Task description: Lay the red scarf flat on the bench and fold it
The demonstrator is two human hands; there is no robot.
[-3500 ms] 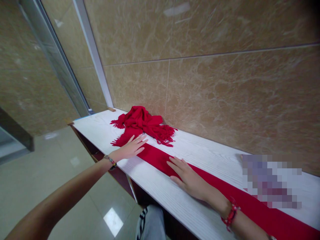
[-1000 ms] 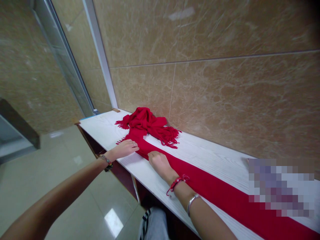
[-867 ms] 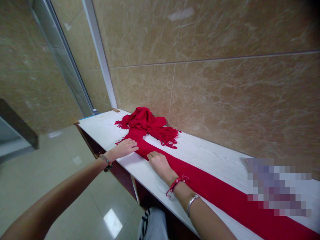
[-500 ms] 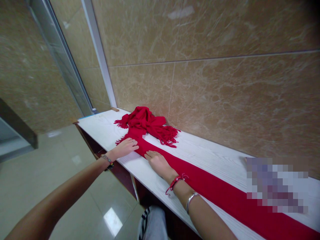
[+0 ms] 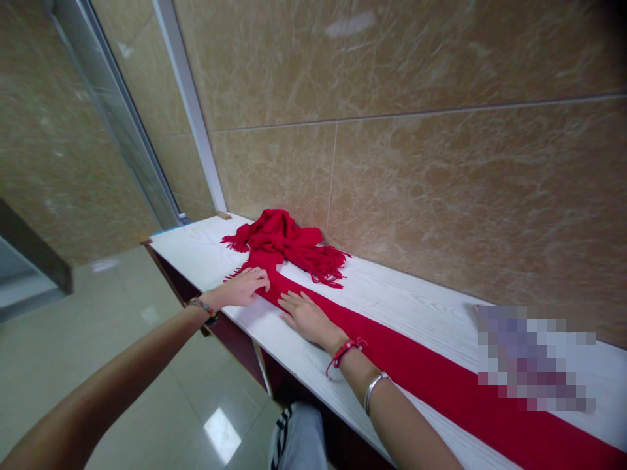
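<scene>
A long red scarf [image 5: 416, 356] lies flat along the white tabletop, running from its fringed end at the left to the lower right corner of the view. My left hand [image 5: 243, 287] rests on the scarf near that fringed end, its fingers loosely bent and the thumb apart from them. Just to its right, my right hand [image 5: 308, 318] lies palm down on the scarf with fingers stretched out and slightly spread. Behind my left hand sits a crumpled heap of red fringed cloth [image 5: 279, 232], which touches or overlaps the scarf's far left end.
The white tabletop [image 5: 411, 294] is narrow and stands against a marbled tile wall [image 5: 441, 196]. A blurred-out flat item [image 5: 529, 359] lies at the right, partly over the scarf. Open shelf space [image 5: 240, 346] shows below the front edge. Shiny floor [image 5: 161, 365] lies at the left.
My left hand's fingers have bent more, with the thumb now showing apart. My right hand has shifted slightly, its fingers more spread. The scarf and the heap look unchanged.
</scene>
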